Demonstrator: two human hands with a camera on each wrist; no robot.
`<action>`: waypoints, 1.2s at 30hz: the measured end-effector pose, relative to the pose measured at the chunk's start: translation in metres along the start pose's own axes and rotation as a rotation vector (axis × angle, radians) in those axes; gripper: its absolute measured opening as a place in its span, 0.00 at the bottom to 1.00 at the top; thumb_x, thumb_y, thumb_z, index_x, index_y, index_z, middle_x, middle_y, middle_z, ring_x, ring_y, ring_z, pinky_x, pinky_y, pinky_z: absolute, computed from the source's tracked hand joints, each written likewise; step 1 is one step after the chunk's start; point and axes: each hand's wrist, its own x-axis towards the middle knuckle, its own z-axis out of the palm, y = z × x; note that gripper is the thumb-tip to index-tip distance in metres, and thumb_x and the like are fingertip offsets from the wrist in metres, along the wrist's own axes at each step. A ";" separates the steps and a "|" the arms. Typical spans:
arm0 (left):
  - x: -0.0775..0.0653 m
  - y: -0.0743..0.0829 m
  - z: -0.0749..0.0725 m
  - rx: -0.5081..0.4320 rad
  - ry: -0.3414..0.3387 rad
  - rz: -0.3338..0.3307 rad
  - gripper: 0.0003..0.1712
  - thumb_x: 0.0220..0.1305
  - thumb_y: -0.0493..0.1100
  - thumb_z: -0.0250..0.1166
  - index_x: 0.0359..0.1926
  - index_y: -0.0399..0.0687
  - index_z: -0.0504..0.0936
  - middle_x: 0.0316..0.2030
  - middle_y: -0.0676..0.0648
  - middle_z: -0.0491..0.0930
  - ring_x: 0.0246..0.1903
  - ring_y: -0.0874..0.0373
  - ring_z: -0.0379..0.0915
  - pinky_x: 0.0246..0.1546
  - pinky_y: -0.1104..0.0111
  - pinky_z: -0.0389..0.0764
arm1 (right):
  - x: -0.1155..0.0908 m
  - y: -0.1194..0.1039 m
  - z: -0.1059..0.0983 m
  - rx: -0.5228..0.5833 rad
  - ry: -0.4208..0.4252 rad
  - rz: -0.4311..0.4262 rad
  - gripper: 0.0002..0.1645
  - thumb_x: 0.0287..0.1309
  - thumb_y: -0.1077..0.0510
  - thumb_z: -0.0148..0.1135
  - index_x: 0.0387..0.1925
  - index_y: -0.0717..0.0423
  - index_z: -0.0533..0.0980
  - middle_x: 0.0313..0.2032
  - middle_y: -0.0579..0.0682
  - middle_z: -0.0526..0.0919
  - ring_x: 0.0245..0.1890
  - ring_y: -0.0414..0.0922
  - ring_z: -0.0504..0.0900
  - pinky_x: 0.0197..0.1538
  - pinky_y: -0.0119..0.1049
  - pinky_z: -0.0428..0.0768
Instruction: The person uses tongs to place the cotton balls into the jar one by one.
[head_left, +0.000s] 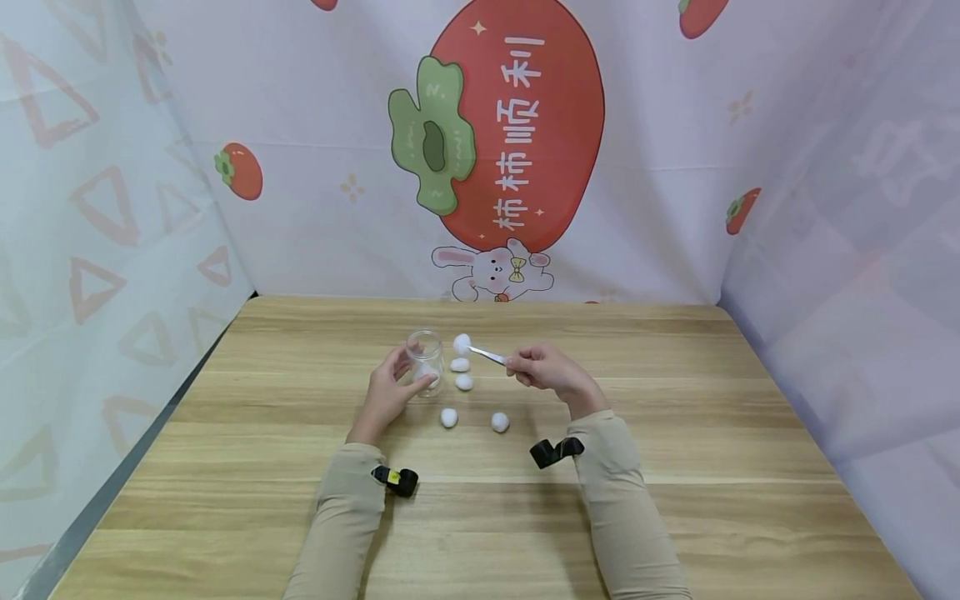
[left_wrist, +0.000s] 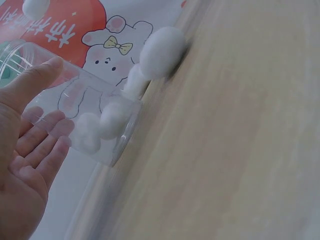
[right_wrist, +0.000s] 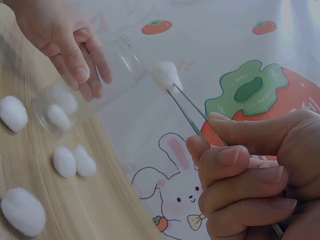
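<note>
A clear jar (head_left: 425, 354) stands on the wooden table with its mouth up. My left hand (head_left: 388, 388) holds it from the left, the thumb on the near side and the fingers around the far side. Two white cotton balls (right_wrist: 59, 116) lie at the bottom of the jar. To the jar's right, my right hand (head_left: 551, 370) pinches metal tweezers (head_left: 487, 356) between thumb and fingers. The tweezers' tips grip a cotton ball (right_wrist: 165, 76), raised off the table near the jar's mouth in the right wrist view.
Two cotton balls, one (head_left: 460, 365) behind the other (head_left: 463, 382), lie just right of the jar. Nearer the person are another cotton ball (head_left: 448, 417) and one farther right (head_left: 499, 422). A printed cloth (head_left: 645, 167) hangs behind the table (head_left: 480, 533).
</note>
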 end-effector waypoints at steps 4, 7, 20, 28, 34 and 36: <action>0.000 0.001 0.000 0.002 -0.003 -0.005 0.39 0.54 0.41 0.72 0.65 0.38 0.66 0.63 0.37 0.72 0.66 0.43 0.67 0.72 0.58 0.69 | 0.002 -0.001 0.000 -0.006 -0.008 -0.013 0.18 0.70 0.57 0.50 0.34 0.73 0.73 0.16 0.41 0.67 0.14 0.33 0.57 0.17 0.23 0.54; 0.000 0.002 0.000 0.004 -0.002 -0.011 0.39 0.54 0.41 0.72 0.65 0.39 0.66 0.64 0.37 0.72 0.66 0.43 0.67 0.72 0.58 0.69 | 0.003 -0.002 0.001 -0.007 -0.010 -0.015 0.17 0.70 0.57 0.50 0.32 0.69 0.73 0.15 0.41 0.67 0.13 0.33 0.56 0.17 0.23 0.54; -0.001 0.002 0.000 0.005 0.003 -0.005 0.38 0.54 0.40 0.72 0.65 0.39 0.67 0.63 0.37 0.73 0.66 0.43 0.68 0.72 0.58 0.69 | 0.009 -0.009 0.008 0.002 -0.015 -0.022 0.15 0.69 0.59 0.50 0.31 0.67 0.74 0.15 0.41 0.67 0.12 0.33 0.56 0.16 0.23 0.54; 0.000 0.001 0.000 0.006 0.000 -0.008 0.39 0.53 0.41 0.73 0.65 0.39 0.67 0.63 0.37 0.72 0.66 0.43 0.67 0.72 0.58 0.70 | 0.011 -0.014 0.014 -0.005 -0.013 -0.021 0.16 0.69 0.58 0.50 0.32 0.70 0.73 0.15 0.41 0.66 0.13 0.34 0.56 0.17 0.23 0.54; 0.000 0.001 0.000 0.009 -0.003 -0.013 0.40 0.53 0.42 0.73 0.65 0.38 0.67 0.63 0.37 0.72 0.66 0.43 0.67 0.72 0.59 0.70 | 0.014 -0.016 0.017 -0.011 -0.018 -0.018 0.16 0.70 0.57 0.50 0.31 0.67 0.73 0.14 0.40 0.66 0.13 0.34 0.56 0.17 0.23 0.54; 0.000 0.000 0.000 0.014 -0.004 -0.013 0.40 0.53 0.42 0.73 0.65 0.38 0.66 0.64 0.37 0.72 0.66 0.43 0.67 0.72 0.59 0.70 | 0.015 -0.016 0.018 -0.005 -0.021 -0.015 0.16 0.70 0.57 0.50 0.30 0.66 0.74 0.14 0.41 0.67 0.12 0.34 0.56 0.17 0.24 0.54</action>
